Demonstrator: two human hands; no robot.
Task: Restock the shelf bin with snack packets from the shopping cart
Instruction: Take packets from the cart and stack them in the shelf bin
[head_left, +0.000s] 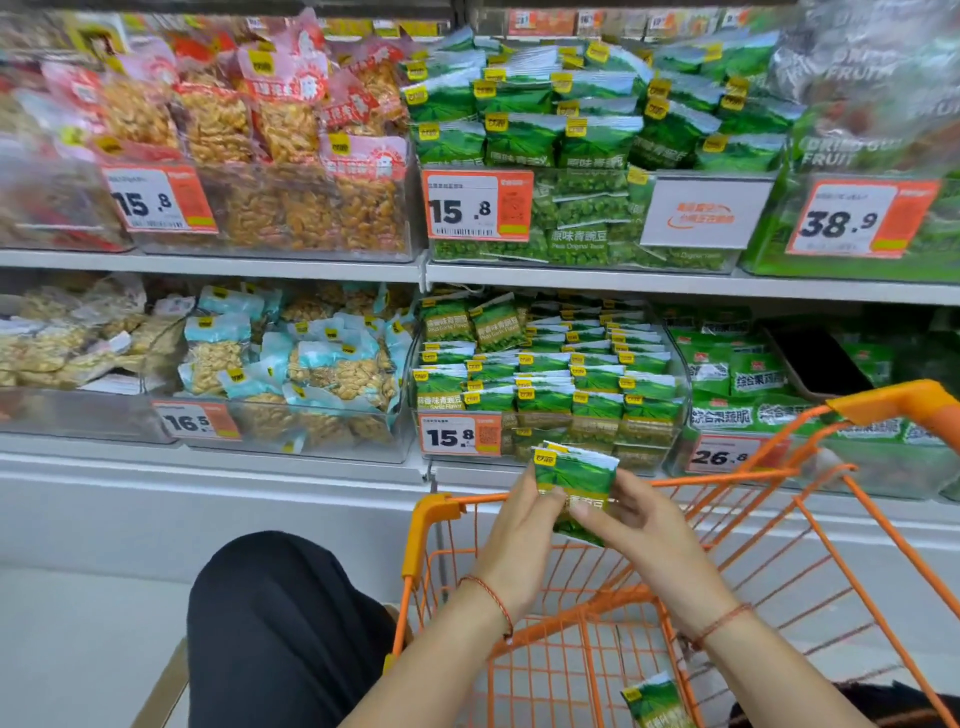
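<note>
A small stack of green pea snack packets (576, 478) is held above the orange shopping cart (810, 525). My left hand (522, 540) grips the stack's left edge, and my right hand (644, 530) holds its right side with the fingers across the front. Just behind and above the stack stands the clear shelf bin (550, 384) on the lower shelf, filled with rows of the same green packets. One more green packet (657, 701) lies in the cart's bottom near the frame's lower edge.
The upper shelf carries a bin of similar green packets (582, 145) and red peanut bags (270, 130). Blue nut bags (306, 358) sit left of the target bin, other green packs (748, 384) to its right. My knee in black (280, 623) is left of the cart.
</note>
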